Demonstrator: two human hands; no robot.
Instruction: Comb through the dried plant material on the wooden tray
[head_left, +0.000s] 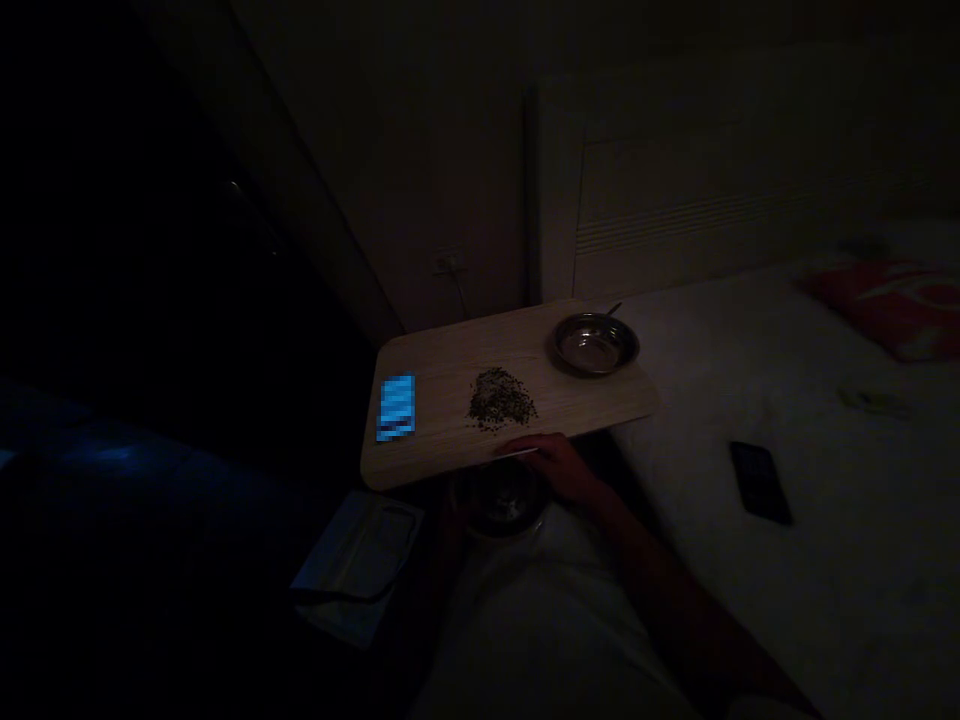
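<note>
On the wooden tabletop (pixel 442 350) lies a loose pile of small dark and pale seeds or grains (pixel 501 398). My right hand (pixel 559 462) is at the near edge, just below the pile. Its fingers are closed on a thin pale flat piece (pixel 525 451) whose kind the dark hides. Below that edge, over my lap, is a round metal bowl (pixel 504 500), its inside mostly in shadow. My left hand (pixel 452 520) grips the bowl's left side, though its fingers hardly show. A second metal bowl (pixel 596 345) with a handle sticking out stands at the tabletop's far right.
A lit, blurred phone screen (pixel 396 407) glows on the tabletop's left. A pale box or bag (pixel 364 560) sits below left. To the right, a dark phone (pixel 760 482) and a red packet or cloth (pixel 892 305) lie on the white bed (pixel 697 390). The room is very dark.
</note>
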